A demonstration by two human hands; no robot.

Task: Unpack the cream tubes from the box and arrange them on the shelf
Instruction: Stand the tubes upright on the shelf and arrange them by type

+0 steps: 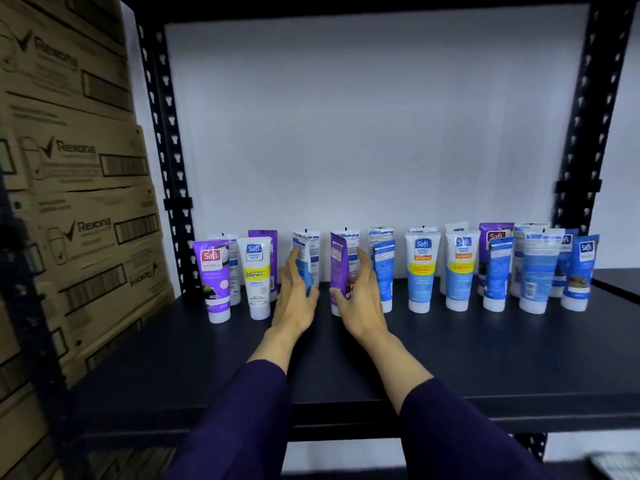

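Setting two cream tubes upright into the row on the dark shelf (346, 358), my left hand (294, 299) curls round a blue tube (304, 258) and my right hand (360, 299) round a purple tube (339, 265); next, I judge, comes letting go gently without toppling neighbours.

I see a dark shelf board (485, 358). The cream tubes (420, 271) stand on it upright on their caps, in rows along its back edge, from near the left corner to the right corner. The front half carries only my forearms.
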